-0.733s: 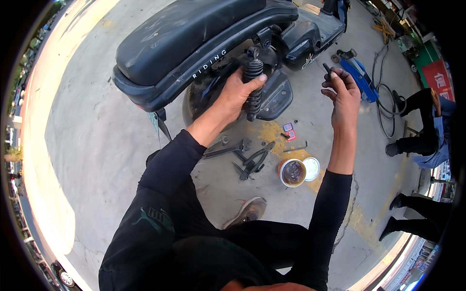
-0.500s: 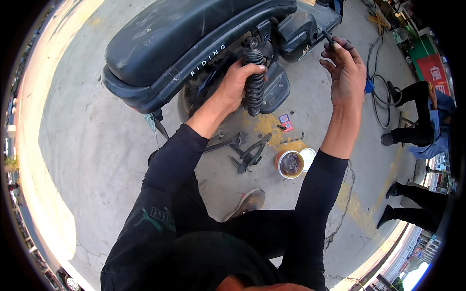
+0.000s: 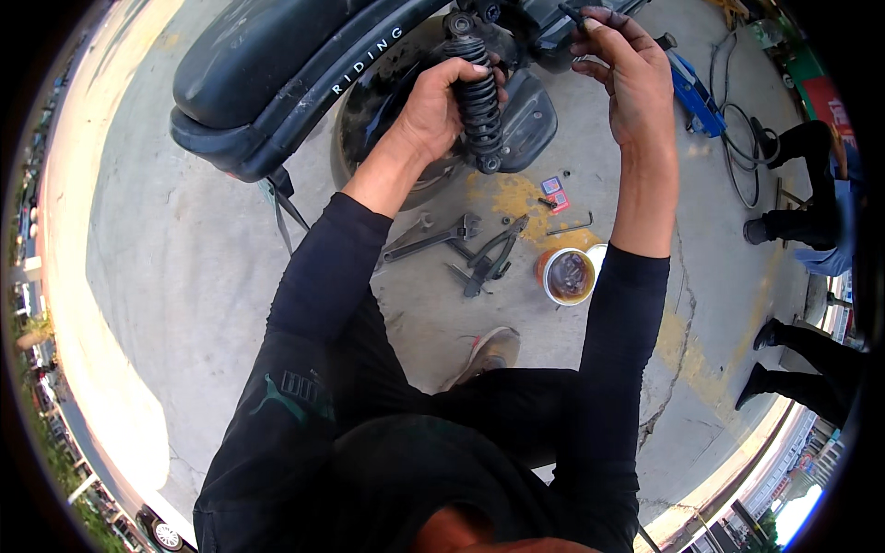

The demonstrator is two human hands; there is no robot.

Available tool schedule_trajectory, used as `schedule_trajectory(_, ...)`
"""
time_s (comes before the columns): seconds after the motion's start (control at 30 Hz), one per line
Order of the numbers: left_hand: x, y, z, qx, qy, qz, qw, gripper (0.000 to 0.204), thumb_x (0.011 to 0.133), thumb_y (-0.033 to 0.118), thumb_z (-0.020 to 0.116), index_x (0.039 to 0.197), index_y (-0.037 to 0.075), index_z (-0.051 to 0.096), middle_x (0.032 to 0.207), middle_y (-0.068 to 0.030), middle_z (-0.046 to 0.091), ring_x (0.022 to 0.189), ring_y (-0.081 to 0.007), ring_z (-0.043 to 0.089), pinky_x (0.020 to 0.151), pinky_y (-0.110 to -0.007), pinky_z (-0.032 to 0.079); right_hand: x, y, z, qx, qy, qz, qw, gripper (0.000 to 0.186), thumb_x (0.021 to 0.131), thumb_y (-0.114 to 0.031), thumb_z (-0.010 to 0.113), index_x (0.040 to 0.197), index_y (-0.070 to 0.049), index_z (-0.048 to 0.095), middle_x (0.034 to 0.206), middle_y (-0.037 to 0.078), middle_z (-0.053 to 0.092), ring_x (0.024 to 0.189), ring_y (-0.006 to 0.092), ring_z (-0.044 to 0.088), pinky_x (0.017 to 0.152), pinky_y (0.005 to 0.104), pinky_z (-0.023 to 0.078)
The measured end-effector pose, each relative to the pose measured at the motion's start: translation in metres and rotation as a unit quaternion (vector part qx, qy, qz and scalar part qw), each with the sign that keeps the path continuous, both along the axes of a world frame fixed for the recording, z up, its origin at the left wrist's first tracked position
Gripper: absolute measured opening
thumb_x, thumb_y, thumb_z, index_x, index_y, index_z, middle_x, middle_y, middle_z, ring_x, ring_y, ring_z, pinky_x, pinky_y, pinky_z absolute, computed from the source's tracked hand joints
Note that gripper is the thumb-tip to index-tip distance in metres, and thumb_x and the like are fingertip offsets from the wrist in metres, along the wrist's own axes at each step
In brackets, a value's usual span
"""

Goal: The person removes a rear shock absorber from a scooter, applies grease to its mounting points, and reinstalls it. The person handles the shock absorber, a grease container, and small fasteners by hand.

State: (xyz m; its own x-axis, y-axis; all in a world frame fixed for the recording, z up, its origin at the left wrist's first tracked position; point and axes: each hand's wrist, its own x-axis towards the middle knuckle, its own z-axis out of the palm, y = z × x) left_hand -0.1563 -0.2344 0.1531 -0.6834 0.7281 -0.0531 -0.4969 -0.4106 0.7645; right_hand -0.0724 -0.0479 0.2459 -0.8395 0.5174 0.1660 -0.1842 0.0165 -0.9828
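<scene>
My left hand (image 3: 435, 109) is wrapped round a black coil-spring shock absorber (image 3: 479, 112), thumb across its coils. The shock stands nearly upright, slightly tilted, beside the rear wheel (image 3: 355, 138) of a black motorbike (image 3: 249, 78). Its upper eye is close to the frame bracket; whether they touch I cannot tell. The lower eye hangs free above the floor. Up to the right, my right hand (image 3: 636, 78) pinches a small dark rod-like piece (image 3: 572, 13), possibly a bolt, between blackened thumb and fingers. That piece is near the bike's dark side parts.
On the concrete lie an adjustable wrench (image 3: 433, 241), pliers (image 3: 493, 260), a hex key (image 3: 572, 225), a small bolt (image 3: 548, 202) and a red-and-blue card (image 3: 556, 192). A tub of brown liquid (image 3: 567, 278) stands nearby. A blue jack (image 3: 698, 100) and people's legs (image 3: 797, 364) are at right.
The whole view has shifted, so bike and hands sit higher and the blue jack shows more. The shock leans a little more. Both hands keep their grips.
</scene>
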Motion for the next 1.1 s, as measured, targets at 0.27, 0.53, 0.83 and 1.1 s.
schedule_trajectory(0.27, -0.007, 0.005, -0.012, 0.039, -0.042, -0.037, 0.998, 0.038, 0.084, 0.020, 0.056, 0.117, 0.001, 0.060, 0.102, -0.0127, 0.067, 0.092, -0.0285, 0.067, 0.088, -0.045, 0.055, 0.002, 0.001, 0.008, -0.013, 0.004, 0.010, 1.000, 0.008, 0.093, -0.013, 0.063, 0.098, -0.007, 0.066, 0.077, 0.000, 0.065, 0.065, 0.0090, 0.061, 0.059, 0.0237, 0.050)
schedule_trajectory(0.53, 0.004, 0.008, -0.011, 0.028, -0.046, -0.032, 0.998, 0.035, 0.085, 0.019, 0.056, 0.113, 0.000, 0.060, 0.101, -0.0128, 0.067, 0.090, -0.0269, 0.067, 0.086, -0.043, 0.055, -0.007, -0.001, 0.005, -0.027, 0.036, 0.020, 0.999, 0.008, 0.093, -0.013, 0.063, 0.094, -0.006, 0.066, 0.071, 0.006, 0.066, 0.060, 0.0183, 0.064, 0.054, 0.0316, 0.050)
schedule_trajectory(0.83, 0.000, 0.016, -0.007, -0.061, 0.052, 0.062, 0.995, 0.026, 0.087, 0.016, 0.061, 0.109, 0.003, 0.061, 0.093, -0.0069, 0.066, 0.085, -0.0177, 0.065, 0.082, -0.032, 0.053, -0.008, 0.002, -0.007, -0.008, 0.031, 0.034, 0.999, 0.020, 0.092, -0.014, 0.067, 0.109, -0.005, 0.070, 0.094, 0.006, 0.072, 0.082, 0.0114, 0.067, 0.071, 0.0258, 0.055)
schedule_trajectory(1.1, -0.005, 0.027, -0.006, -0.068, 0.102, 0.089, 0.988, 0.026, 0.086, 0.015, 0.066, 0.107, 0.003, 0.060, 0.090, -0.0056, 0.065, 0.082, -0.0152, 0.064, 0.079, -0.030, 0.051, -0.014, -0.007, -0.009, -0.017, -0.001, 0.038, 0.999, 0.019, 0.091, -0.012, 0.066, 0.108, -0.002, 0.068, 0.092, 0.006, 0.070, 0.078, 0.0109, 0.066, 0.067, 0.0243, 0.053)
